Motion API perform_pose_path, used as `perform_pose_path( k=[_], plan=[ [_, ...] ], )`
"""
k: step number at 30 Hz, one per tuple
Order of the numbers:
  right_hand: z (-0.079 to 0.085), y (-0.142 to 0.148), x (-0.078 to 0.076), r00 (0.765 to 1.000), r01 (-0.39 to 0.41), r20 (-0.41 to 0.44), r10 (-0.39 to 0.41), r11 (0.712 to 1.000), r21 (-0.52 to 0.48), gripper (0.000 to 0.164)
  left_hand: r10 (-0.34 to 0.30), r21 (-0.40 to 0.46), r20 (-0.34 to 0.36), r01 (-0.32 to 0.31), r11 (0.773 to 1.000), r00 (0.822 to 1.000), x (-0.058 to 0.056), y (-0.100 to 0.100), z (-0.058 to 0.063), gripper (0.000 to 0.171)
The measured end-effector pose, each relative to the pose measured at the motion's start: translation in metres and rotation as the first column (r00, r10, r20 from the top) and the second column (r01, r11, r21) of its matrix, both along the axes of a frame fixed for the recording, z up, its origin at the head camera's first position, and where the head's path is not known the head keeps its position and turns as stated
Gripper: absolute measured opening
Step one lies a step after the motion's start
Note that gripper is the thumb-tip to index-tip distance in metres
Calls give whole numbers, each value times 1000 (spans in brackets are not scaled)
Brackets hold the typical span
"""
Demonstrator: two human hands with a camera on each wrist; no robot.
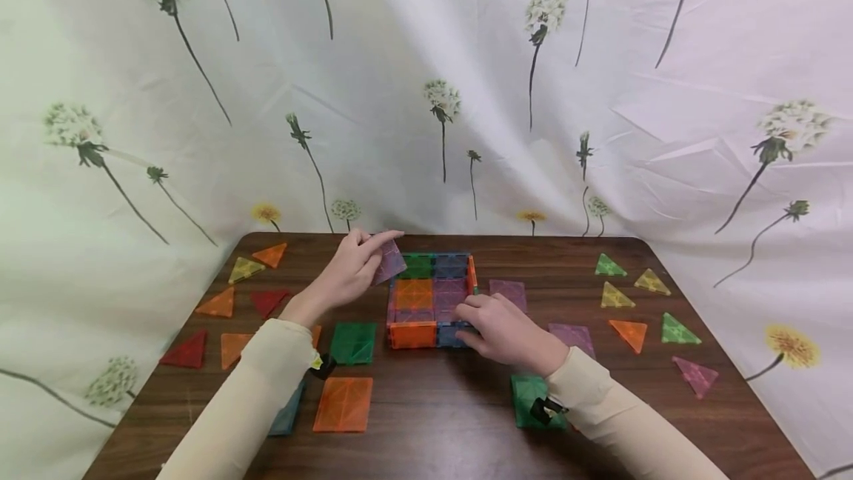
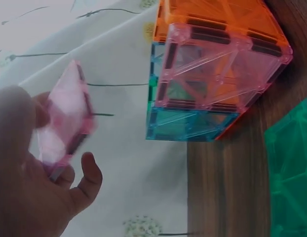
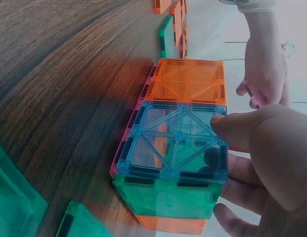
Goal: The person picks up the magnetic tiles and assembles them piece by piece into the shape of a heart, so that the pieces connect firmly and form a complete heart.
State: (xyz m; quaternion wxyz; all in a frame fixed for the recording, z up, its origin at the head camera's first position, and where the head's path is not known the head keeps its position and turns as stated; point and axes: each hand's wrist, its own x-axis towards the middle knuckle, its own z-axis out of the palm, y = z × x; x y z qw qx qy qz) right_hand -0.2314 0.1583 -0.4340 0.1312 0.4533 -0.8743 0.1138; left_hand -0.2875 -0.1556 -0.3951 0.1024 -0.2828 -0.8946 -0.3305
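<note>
My left hand (image 1: 349,269) holds a translucent purple square magnetic tile (image 1: 390,261) in the air, beyond the back left corner of an open-topped box of tiles (image 1: 413,335). In the left wrist view this tile (image 2: 66,113) looks pink and slightly blurred, gripped between thumb and fingers. At the box's front right corner, my right hand (image 1: 506,332) pinches the top edge of the blue front tile (image 3: 175,136), thumb outside and fingers behind it. Next to that blue tile stands an orange front tile (image 3: 185,81), with a green side tile (image 3: 168,195) round the corner.
Flat square tiles lie around the box: a green one (image 1: 353,343) and an orange one (image 1: 343,404) at left, purple ones (image 1: 509,293) and another green one (image 1: 529,398) at right. Triangles, such as a red one (image 1: 186,352) and a yellow one (image 1: 616,296), lie towards both sides.
</note>
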Motion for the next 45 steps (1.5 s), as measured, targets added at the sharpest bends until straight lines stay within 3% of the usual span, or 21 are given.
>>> perform_pose_path(
  k=[3,7,15,20,23,27,30,35,41,45],
  plan=[
    [0,0,-1,1000,0,6,0,1000,-2,18,-1,5,24,1,1000,1000,0,1,-2,48],
    [-1,1,-2,1000,-1,5,1,1000,-4,20,-9,-23,41,10,1000,999,-2,3,-4,68],
    [0,6,-4,1000,-31,-3,31,996,-78,25,-37,-72,113,45,996,993,-14,7,-10,83],
    [3,20,-13,1000,28,13,-27,989,-148,29,-14,-124,161,34,992,987,-21,11,-13,89],
    [4,34,-26,993,107,70,-96,980,-168,28,1,-155,157,23,988,988,-24,13,-16,86],
    [1,59,-47,961,234,182,-209,964,-130,31,-13,-149,139,34,988,990,-28,16,-19,84],
    [-6,75,-63,928,282,269,-259,958,-51,33,-16,-153,145,38,987,989,-29,19,-21,84],
    [-15,88,-81,889,265,381,-255,964,27,34,-6,-207,131,34,978,991,-31,25,-23,85],
    [-22,90,-93,850,232,459,-257,966,112,44,-39,-224,124,67,972,991,-35,33,-26,84],
    [-26,91,-97,848,215,462,-260,965,149,49,-62,-232,132,92,968,989,-36,37,-30,83]
  ],
)
